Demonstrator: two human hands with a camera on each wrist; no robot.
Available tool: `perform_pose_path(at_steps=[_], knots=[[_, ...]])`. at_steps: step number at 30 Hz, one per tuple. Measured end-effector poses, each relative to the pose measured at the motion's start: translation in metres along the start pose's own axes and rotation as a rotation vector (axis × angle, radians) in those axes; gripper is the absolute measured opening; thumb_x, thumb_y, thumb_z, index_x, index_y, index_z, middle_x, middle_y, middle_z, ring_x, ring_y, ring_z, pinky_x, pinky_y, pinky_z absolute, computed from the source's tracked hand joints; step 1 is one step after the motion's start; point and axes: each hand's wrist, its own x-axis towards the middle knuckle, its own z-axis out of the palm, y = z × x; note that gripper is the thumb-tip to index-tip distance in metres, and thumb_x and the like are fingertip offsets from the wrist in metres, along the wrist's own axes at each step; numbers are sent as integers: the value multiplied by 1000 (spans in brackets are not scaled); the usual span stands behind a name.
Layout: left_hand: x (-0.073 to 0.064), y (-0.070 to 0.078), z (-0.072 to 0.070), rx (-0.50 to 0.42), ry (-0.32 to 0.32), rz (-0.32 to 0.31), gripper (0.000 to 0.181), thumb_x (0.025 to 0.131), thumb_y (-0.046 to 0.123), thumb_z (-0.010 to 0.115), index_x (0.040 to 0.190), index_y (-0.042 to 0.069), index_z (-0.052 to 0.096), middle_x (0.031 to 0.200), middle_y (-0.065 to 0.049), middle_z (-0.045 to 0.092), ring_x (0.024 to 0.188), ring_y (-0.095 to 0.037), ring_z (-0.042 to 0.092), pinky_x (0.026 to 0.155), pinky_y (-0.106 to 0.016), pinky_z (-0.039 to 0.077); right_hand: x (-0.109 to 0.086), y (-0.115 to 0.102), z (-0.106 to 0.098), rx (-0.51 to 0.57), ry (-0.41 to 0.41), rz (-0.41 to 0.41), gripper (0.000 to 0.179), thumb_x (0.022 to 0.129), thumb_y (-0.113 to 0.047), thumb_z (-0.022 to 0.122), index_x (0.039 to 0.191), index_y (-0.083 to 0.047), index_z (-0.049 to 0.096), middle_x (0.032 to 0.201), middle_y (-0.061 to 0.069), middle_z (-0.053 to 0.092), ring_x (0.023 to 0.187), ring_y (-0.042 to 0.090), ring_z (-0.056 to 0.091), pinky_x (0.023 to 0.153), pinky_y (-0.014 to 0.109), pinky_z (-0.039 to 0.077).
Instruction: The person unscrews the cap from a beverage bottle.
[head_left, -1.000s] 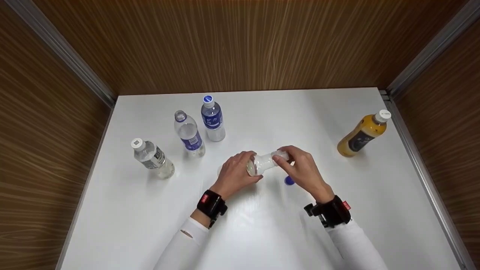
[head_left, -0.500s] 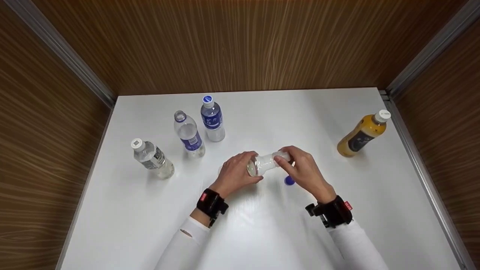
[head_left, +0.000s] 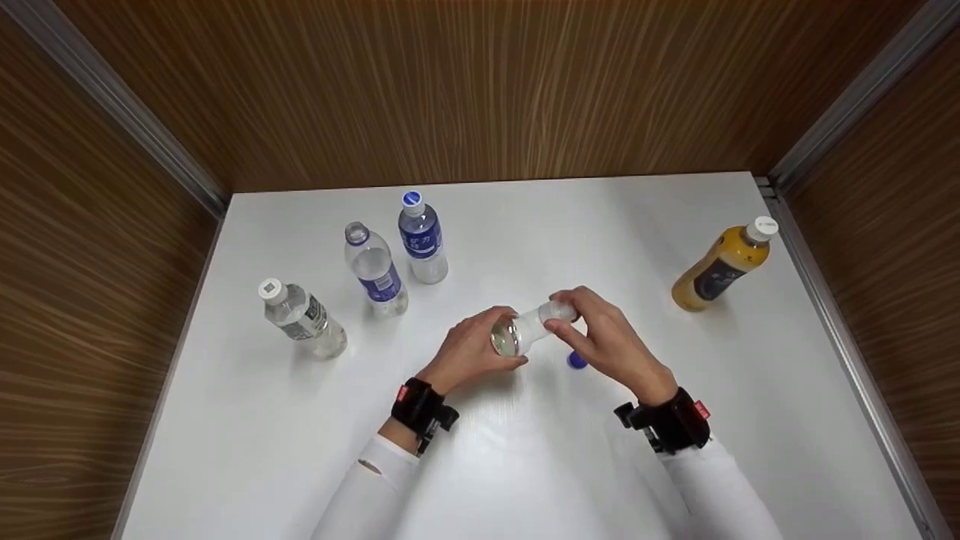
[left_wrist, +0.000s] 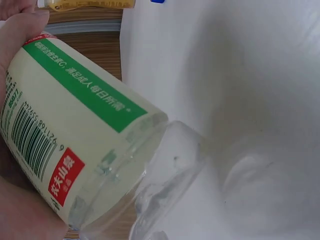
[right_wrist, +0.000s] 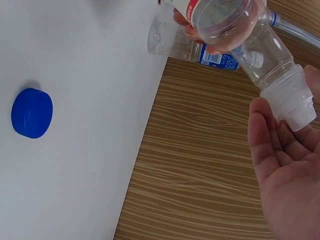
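My left hand (head_left: 472, 349) grips a clear plastic bottle (head_left: 529, 330) round its body, over a label (left_wrist: 75, 100) with a green band, red patch and barcode. Pale liquid fills the lower part. The bottle is tilted, its neck pointing right toward my right hand (head_left: 609, 345). Thumb and fingers there pinch the translucent whitish cap (right_wrist: 290, 97) at the neck's end. Below the cap in the head view, a loose blue cap (right_wrist: 32, 113) lies on the white table. The bottle's base is mostly hidden behind my left hand.
To the left stand a white-capped bottle (head_left: 304, 319), an uncapped bottle with a purple label (head_left: 377, 270) and a blue-labelled capped bottle (head_left: 423, 240). An orange drink bottle (head_left: 720, 266) is at the right. Wood-grain panels (head_left: 480, 90) border the white table (head_left: 510, 465).
The held bottle's neck has tipped up slightly toward the head camera. My right fingers have shifted a little round the cap. The standing bottles and the blue cap stay where they were.
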Motion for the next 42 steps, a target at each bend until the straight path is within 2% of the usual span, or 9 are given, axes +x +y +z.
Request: perform_pose_path(at_steps=[3, 6, 11, 14, 17, 22, 29, 42], knots=[[0, 0, 1, 12, 14, -1, 70, 77, 35, 92, 133, 8, 60, 119, -8, 70, 101, -22, 65, 86, -41, 55, 0, 1, -2, 18, -24, 8, 33, 96, -14, 75, 123, 0, 61, 106, 3, 66, 86, 12, 58, 68, 26, 51], [0, 0, 3, 59, 30, 14, 69, 77, 36, 92, 133, 8, 60, 120, -7, 69, 101, -21, 65, 86, -40, 55, -1, 2, -2, 46, -44, 51, 34, 97, -15, 74, 125, 1, 61, 108, 4, 66, 89, 15, 61, 72, 29, 54], [1, -1, 7, 219, 134, 74, 69, 78, 41, 91, 130, 8, 60, 115, -5, 69, 98, -21, 66, 82, -40, 56, -4, 4, 0, 88, -49, 209, 51, 98, -24, 73, 138, 4, 57, 114, 10, 68, 97, 19, 70, 84, 41, 59], [2, 0, 8, 319, 217, 100, 69, 77, 42, 91, 129, 8, 60, 112, -5, 69, 98, -22, 65, 83, -40, 55, -5, 4, 3, 87, -35, 306, 54, 100, -31, 70, 139, 4, 56, 116, 13, 69, 93, 23, 73, 82, 43, 61], [3, 1, 8, 402, 274, 124, 68, 78, 41, 91, 129, 7, 60, 112, -6, 69, 99, -22, 66, 84, -39, 54, -4, 4, 6, 76, -5, 358, 50, 102, -34, 67, 133, 5, 61, 111, 14, 71, 88, 23, 74, 77, 41, 61], [4, 3, 9, 496, 294, 142, 67, 78, 40, 90, 128, 6, 61, 113, -7, 69, 101, -23, 66, 87, -39, 54, -3, 4, 9, 50, 31, 372, 45, 101, -34, 68, 125, 4, 66, 99, 10, 74, 79, 17, 73, 69, 34, 60], [3, 5, 8, 485, 273, 119, 69, 78, 41, 90, 130, 7, 61, 116, -7, 68, 103, -24, 65, 90, -41, 54, -2, 2, 9, 50, 52, 341, 39, 99, -30, 73, 119, 3, 69, 94, 7, 74, 76, 14, 71, 67, 30, 59], [2, 5, 7, 330, 206, 66, 69, 79, 39, 90, 133, 7, 59, 116, -5, 67, 104, -21, 64, 89, -41, 54, -1, 0, 4, 114, 35, 246, 41, 94, -17, 78, 126, 5, 65, 111, 11, 70, 97, 20, 71, 84, 38, 61]])
